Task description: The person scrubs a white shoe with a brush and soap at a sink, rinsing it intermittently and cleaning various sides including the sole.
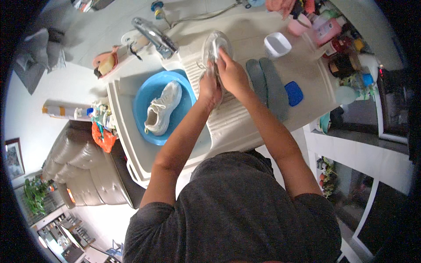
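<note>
A wet white shoe (207, 41) lies over the ribbed washboard part (194, 65) of the sink counter. My left hand (210, 87) grips it at its near part. My right hand (233, 75) is on the shoe's upper with fingers around a small white object (215, 47), too blurred to name. A second white sneaker (166, 105), laced, rests in a blue basin (139, 121) inside the sink at the left. Two grey insoles (273, 85) lie side by side to the right of my right hand, beside a blue plastic piece (293, 93).
A chrome faucet (158, 39) reaches over the sink's back edge. At the back right are a white square container (278, 44), a pink cup (299, 24) and several bottles (329, 31). A pink soap dish (105, 62) with a yellow sponge or soap sits back left.
</note>
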Available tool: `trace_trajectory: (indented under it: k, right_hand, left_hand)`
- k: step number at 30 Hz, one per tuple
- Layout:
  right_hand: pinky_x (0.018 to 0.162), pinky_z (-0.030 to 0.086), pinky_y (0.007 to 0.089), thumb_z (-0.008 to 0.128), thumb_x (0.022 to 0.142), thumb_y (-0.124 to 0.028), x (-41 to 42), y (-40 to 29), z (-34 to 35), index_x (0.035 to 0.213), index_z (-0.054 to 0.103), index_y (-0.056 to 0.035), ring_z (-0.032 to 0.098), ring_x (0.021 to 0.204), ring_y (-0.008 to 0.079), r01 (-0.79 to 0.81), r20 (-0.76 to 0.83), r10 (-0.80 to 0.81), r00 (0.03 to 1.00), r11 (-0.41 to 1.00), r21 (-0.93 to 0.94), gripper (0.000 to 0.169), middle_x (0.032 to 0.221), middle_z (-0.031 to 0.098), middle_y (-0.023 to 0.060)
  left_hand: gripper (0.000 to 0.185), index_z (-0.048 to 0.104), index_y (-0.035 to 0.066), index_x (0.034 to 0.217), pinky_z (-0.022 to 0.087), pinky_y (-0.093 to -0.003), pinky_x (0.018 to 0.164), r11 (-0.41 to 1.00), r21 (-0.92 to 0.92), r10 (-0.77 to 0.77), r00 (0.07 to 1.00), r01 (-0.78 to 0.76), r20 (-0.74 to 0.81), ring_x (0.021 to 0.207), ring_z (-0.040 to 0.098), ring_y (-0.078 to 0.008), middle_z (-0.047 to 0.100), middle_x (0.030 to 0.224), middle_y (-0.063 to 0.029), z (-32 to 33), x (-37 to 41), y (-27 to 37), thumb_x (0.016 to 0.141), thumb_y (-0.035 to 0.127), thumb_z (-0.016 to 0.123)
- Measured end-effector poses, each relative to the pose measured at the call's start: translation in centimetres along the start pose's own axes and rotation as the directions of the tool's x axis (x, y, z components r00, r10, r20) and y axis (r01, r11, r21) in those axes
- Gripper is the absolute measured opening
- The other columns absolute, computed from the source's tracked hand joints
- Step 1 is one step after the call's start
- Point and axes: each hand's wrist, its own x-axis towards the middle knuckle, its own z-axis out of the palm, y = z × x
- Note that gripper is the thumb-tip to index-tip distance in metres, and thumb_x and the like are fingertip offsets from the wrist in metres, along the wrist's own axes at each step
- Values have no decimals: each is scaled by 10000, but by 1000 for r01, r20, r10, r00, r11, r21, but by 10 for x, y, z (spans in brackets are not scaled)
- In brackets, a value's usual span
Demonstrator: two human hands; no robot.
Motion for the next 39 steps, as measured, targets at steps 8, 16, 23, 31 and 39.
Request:
trace_trajectory:
  k: [8,16,23,31,39]
  right_hand:
    - [832,509,459,519,977,-261,-39,-13,0,1451,447,-170,648,987,424,-154,157,137,978,983,104,488,1119,624,298]
    - [905,506,428,533,975,-250,-74,-5,7,1436,462,-93,657,1057,361,-40,134,12,991,977,211,491,1198,629,259]
    - [719,514,507,515,971,-248,16,8,-10,1399,495,-143,669,816,417,-22,-181,22,983,1000,4,441,911,677,237]
    - [640,511,526,543,952,-270,-12,-3,9,1422,478,-173,661,702,416,25,44,-22,999,997,-77,485,806,662,255]
    - [609,506,499,547,954,-306,-60,6,23,1416,487,-191,631,620,392,66,-38,-62,997,989,136,479,761,652,224]
  left_hand:
    - [560,575,24,1197,528,-374,838,999,35,26,997,-23,-69,952,630,-223,650,1078,-111,-10,8,6,971,534,524]
    - [547,579,32,1183,528,-397,843,998,-33,-51,998,52,44,933,622,-251,647,1045,-120,0,7,27,977,534,510]
    - [504,581,50,1217,496,-415,917,999,39,36,999,-37,21,1009,614,-243,652,1121,-99,31,-5,4,995,495,495]
    - [484,549,63,1264,488,-389,935,999,3,44,999,-44,33,1048,596,-261,627,1169,-103,5,13,18,1024,469,443]
    - [542,574,59,1235,494,-374,935,1000,22,2,1000,-2,27,1008,613,-244,651,1105,-98,-6,11,22,1003,531,443]
